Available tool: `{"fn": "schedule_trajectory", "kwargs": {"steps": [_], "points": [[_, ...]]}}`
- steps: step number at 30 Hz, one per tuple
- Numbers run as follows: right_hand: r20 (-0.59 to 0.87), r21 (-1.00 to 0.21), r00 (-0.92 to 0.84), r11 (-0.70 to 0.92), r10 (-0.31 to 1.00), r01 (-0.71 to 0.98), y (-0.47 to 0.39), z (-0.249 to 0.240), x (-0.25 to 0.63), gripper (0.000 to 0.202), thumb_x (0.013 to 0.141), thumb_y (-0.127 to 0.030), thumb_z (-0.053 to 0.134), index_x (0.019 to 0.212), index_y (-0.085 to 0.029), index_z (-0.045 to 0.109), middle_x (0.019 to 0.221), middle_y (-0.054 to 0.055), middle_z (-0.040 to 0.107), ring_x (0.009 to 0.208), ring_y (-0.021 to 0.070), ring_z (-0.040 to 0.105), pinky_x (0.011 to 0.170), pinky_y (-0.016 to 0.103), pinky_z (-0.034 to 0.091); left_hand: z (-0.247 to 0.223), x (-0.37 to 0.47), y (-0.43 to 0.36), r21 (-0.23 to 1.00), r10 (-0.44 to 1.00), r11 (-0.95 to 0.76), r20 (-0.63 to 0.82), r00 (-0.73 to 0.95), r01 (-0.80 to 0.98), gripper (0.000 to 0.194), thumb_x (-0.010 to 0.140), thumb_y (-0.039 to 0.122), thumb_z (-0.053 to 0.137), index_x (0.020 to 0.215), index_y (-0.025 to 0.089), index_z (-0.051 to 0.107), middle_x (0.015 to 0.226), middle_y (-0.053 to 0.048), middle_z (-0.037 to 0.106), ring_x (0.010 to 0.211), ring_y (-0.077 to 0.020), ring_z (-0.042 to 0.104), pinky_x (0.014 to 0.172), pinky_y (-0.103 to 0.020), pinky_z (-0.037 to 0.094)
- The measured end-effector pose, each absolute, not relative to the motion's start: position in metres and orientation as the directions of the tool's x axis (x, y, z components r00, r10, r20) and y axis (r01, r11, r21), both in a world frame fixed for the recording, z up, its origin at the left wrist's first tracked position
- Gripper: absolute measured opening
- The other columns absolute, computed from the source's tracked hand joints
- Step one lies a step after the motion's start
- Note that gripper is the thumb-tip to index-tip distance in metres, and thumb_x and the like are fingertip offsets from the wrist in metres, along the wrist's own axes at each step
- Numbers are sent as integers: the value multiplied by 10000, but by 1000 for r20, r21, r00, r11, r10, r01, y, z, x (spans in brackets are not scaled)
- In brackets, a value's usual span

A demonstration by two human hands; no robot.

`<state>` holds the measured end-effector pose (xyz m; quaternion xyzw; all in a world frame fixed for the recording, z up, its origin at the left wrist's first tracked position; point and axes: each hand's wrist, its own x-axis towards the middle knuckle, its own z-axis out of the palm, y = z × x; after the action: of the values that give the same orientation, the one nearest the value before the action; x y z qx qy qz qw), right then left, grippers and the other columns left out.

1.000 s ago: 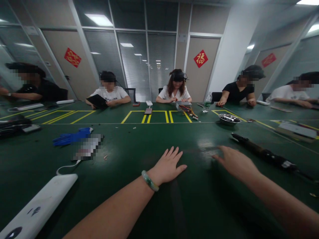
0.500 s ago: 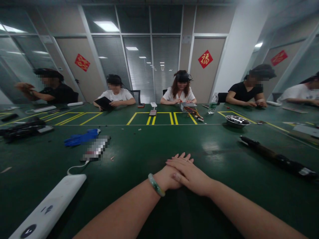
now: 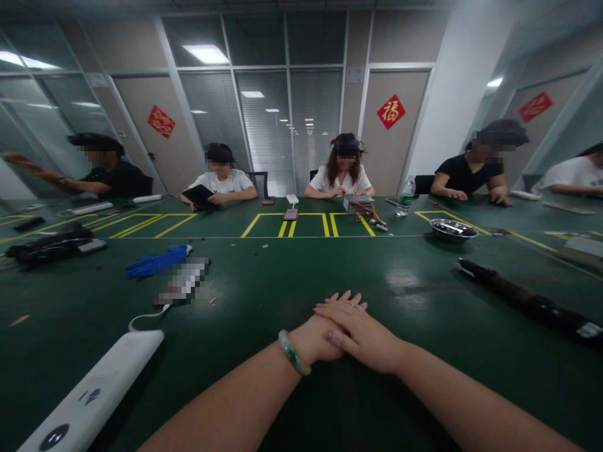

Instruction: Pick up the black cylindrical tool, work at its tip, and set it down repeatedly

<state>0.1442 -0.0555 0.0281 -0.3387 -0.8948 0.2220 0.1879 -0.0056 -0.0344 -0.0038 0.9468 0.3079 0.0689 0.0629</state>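
My left hand [image 3: 325, 339] lies palm down on the green table, fingers stretched out, with a jade-green bangle [image 3: 293, 353] around the wrist. Across its back rests my right hand [image 3: 365, 333], a ring on one finger. Its fingers are laid out straight and its thumb touches the left hand near the wrist. Neither hand has an object in it. To the left, a white cable links a long white device [image 3: 101, 383] to a pixelated, phone-like slab [image 3: 183, 282]. Over on the right lies a long black tool [image 3: 527, 298], resembling an electric screwdriver.
Blue gloves [image 3: 157, 260] and a black bundle [image 3: 51, 245] lie at left. A metal bowl [image 3: 452, 231], a water bottle [image 3: 406, 196] and a grey box with coloured wires [image 3: 355, 202] stand farther back. Several people sit across the green table [image 3: 264, 270], which bears yellow tape lines.
My hands keep the same pose; the view has shifted slightly. At far left a person's arms have stretched outward. The black-shirted person at right has moved their hands apart.
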Motion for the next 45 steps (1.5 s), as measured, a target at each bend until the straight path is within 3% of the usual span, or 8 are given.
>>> {"fn": "schedule_trajectory", "kwargs": {"steps": [10,23,34,45], "points": [[177,-539,-695,659,697,524,-56,28,146,525,959,-519,408,1425,-276,418,1449,31,418,1358,238,318,1150,456,211,-6,-5,-33,210,596,-794,86,798,571,671,915,386,395,1520,241,145,1590,8,62,1452,-262,-13,1188,-420,47],[212,-545,-696,674,686,499,-54,24,147,510,951,-501,435,1409,-276,438,1425,33,447,1341,232,344,1141,438,235,7,-2,-36,194,596,-792,45,802,578,657,917,372,400,1513,188,195,1580,-33,116,1449,-267,37,1186,-412,62],[205,-544,-695,670,690,505,-54,25,147,521,955,-509,420,1414,-264,434,1429,44,442,1343,243,340,1141,452,228,10,-3,-36,188,587,-794,-11,809,579,648,943,391,355,1520,181,147,1588,-32,62,1451,-255,-17,1185,-409,34],[188,-497,-707,687,682,531,-56,30,147,518,949,-537,409,1416,-315,420,1432,-8,439,1338,226,355,1143,417,251,2,-2,-33,250,588,-795,94,803,553,648,922,369,415,1514,241,183,1579,-17,148,1450,-269,88,1185,-426,83]]}}
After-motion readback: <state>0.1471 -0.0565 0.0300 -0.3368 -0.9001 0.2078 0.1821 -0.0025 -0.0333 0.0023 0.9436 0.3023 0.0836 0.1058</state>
